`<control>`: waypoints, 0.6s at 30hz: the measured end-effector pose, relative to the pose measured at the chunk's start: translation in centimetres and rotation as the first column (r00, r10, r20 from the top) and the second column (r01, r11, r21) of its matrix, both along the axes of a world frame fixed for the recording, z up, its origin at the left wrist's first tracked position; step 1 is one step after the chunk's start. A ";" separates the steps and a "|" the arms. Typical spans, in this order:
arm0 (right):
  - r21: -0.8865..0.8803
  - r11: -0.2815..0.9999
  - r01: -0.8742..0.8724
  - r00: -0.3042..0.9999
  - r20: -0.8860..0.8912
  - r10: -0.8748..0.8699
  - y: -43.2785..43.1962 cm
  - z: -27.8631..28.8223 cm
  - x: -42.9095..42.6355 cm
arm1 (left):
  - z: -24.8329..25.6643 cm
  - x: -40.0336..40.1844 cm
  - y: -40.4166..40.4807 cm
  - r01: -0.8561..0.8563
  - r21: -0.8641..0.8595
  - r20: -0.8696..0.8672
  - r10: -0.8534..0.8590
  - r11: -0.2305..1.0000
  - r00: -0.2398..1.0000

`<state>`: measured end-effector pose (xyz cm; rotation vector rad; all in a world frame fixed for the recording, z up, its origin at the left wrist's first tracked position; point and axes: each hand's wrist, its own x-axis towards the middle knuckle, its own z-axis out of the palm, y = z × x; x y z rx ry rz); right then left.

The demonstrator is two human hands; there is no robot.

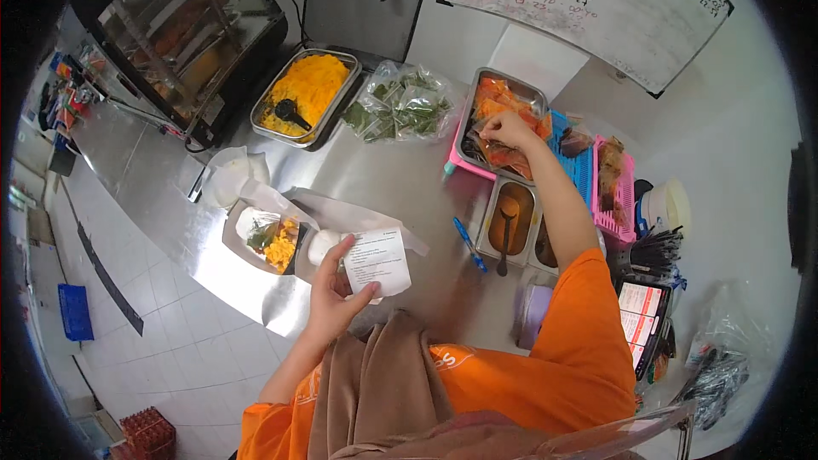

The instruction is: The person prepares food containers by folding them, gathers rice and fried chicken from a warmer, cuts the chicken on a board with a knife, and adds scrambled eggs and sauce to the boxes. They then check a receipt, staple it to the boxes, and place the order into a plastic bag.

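My left hand [335, 299] holds a white printed paper slip [382, 265] between thumb and fingers, above the steel counter's front edge. Just beyond it is an open paper food box [238, 244] with white rice, a small packet of greens and yellow shredded food. A second box, partly hidden by the slip, shows a white rice mound [323, 246]. My right hand [511, 131] reaches into a steel tray [476, 80] of clear plastic packets [505, 99] with orange-red contents. Its fingertips are bent down among the packets; whether they grip one is unclear.
A steel tray of yellow shredded food [319, 86] with a black scoop stands at the back left, beside bagged green leaves [406, 102]. Near my right arm are a sauce pan [511, 204] with a ladle, a blue pen [470, 244] and a pink basket [629, 204].
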<state>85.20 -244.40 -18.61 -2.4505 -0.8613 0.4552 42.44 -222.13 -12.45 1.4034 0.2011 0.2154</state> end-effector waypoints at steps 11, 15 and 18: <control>-0.527 0.846 0.073 0.781 0.558 0.280 6.3 0.0 -7.1 | -0.4 -0.6 0.3 -0.025 -0.016 0.010 0.025 1.000 1.000; -0.480 0.870 0.111 0.799 0.563 0.209 5.7 -0.7 -5.9 | 0.6 -1.0 0.7 -0.043 -0.043 -0.055 0.041 0.998 0.998; -0.210 0.974 0.079 0.870 0.491 0.036 4.5 1.8 -5.8 | 0.3 -1.5 1.1 -0.078 -0.011 -0.043 0.078 0.997 0.996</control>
